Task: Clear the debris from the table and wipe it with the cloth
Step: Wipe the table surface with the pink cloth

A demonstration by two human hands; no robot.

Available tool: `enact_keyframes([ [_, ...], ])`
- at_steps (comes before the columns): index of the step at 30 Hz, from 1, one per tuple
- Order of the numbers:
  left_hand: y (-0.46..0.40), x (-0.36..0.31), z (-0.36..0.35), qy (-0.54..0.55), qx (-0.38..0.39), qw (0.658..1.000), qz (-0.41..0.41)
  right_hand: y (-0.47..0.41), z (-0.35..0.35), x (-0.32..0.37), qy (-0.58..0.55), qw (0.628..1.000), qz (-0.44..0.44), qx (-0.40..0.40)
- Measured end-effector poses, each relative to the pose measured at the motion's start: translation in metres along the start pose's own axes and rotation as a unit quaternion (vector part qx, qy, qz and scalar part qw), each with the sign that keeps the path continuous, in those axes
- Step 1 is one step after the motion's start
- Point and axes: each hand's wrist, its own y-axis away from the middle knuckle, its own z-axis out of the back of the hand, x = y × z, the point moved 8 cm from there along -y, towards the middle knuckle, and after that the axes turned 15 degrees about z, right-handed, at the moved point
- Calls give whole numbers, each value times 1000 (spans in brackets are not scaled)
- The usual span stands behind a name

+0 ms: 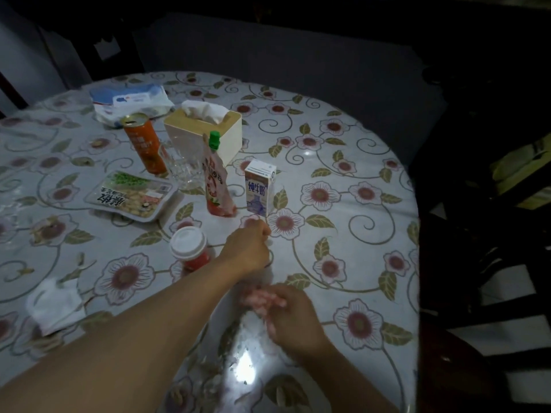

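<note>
Your left hand (249, 248) is stretched out over the table (343, 222), just in front of the milk carton (258, 189), and its fingers are curled into a loose fist with the fingertips down at the flowered tablecloth; whether it pinches a small piece of debris there, you cannot tell, because the knuckles hide it. Your right hand (290, 315) is nearer to you, resting low on the table with the fingers bent around a pinkish crumpled thing (262, 299), which is blurred, so it may be the cloth or a wrapper, this cannot be decided. Just beside this hand, toward you, small dark crumbs (235, 350) lie scattered around a bright reflection of light on the plastic cover. To the left of your left forearm stands a red cup with a white lid (190, 248). Behind it stands a red pouch with a green cap (216, 180), upright and a little tilted, and the milk carton is just to its right. Further back you see a clear glass (183, 165), an orange can (146, 144), a tissue box (205, 129) and a pack of wet wipes (131, 99). A flat food tray (131, 195) lies at the left, and a crumpled white tissue (55, 305) lies near the left edge, well apart from both hands.
</note>
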Motion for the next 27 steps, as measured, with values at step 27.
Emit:
enact_keyframes([
  [27,-33,-5,-5,10,-32,999,-26,-55,48,-24,222,950,219,-4],
])
